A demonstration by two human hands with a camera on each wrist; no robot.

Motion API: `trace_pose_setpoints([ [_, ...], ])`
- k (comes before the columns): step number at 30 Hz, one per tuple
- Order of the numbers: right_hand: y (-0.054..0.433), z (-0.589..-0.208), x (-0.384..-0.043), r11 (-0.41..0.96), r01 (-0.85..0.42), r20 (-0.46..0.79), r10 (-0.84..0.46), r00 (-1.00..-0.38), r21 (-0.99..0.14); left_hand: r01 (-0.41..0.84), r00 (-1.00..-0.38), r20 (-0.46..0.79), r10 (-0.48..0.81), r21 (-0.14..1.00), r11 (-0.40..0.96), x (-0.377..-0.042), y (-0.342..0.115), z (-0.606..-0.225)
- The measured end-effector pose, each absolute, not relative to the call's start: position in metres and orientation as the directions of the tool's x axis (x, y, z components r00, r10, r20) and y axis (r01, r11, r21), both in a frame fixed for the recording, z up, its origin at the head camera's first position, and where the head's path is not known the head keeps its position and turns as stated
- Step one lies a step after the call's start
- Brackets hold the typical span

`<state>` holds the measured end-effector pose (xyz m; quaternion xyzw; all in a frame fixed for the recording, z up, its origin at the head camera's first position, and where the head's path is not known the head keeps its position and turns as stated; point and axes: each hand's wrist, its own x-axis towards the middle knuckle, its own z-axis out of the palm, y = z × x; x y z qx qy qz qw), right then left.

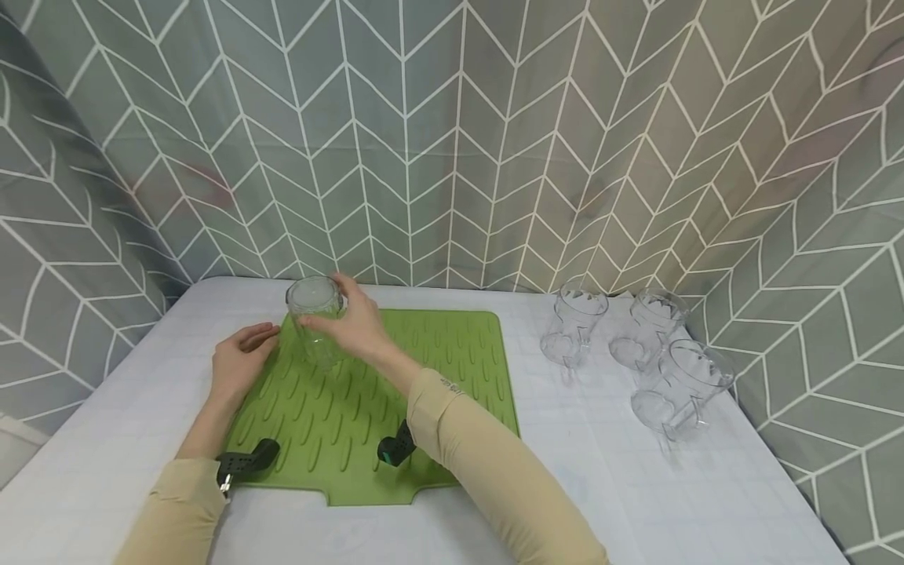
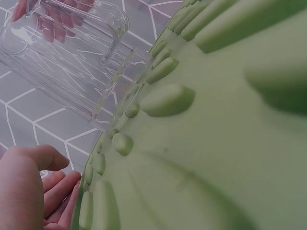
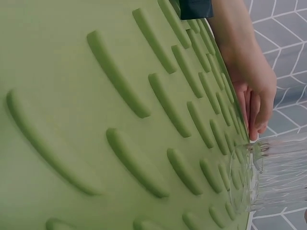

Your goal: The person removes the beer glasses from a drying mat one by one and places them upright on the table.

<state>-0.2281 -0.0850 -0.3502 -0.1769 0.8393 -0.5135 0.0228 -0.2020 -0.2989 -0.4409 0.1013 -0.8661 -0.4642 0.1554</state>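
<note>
A clear glass mug (image 1: pixel 315 314) is upside down at the far left part of the green ribbed mat (image 1: pixel 452 369), its base facing up. My right hand (image 1: pixel 356 322) grips it near the base, thumb on the near side and fingers behind. In the left wrist view the mug's handle (image 2: pixel 117 36) shows, and its rim appears to meet the mat. My left hand (image 1: pixel 238 361) rests at the mat's left edge, fingers loosely bent, holding nothing and apart from the mug. The right wrist view shows the mug's rim (image 3: pixel 242 179) by the mat's far part.
Three more clear glass mugs stand upright on the right of the white-covered table (image 1: pixel 565 471): one nearer the mat (image 1: pixel 574 318), one behind right (image 1: pixel 648 326), one closer to me (image 1: pixel 685 384). Patterned grey curtain (image 1: pixel 438 141) hangs behind and at both sides.
</note>
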Motion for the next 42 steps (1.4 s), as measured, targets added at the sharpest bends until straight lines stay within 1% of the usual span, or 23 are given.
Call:
trace_pose_setpoints([
  [8, -0.0843, -0.353, -0.2279, 0.419, -0.301, 0.171, -0.32, -0.932, -0.857, -0.045, -0.927, 0.169, -0.333, 0.835, 0.549, -0.2009, -0.2966, -0.4385],
  [21, -0.0846, -0.3553, -0.2261, 0.385, -0.274, 0.163, -0.297, -0.941, -0.881, -0.014, -0.933, 0.182, -0.312, 0.845, 0.534, -0.202, -0.2974, -0.4401],
  [42, -0.0822, -0.3557, -0.2286, 0.351, -0.285, 0.18, -0.303, -0.936, -0.892, -0.021, -0.931, 0.171, -0.322, 0.856, 0.516, -0.2032, -0.2984, -0.4412],
])
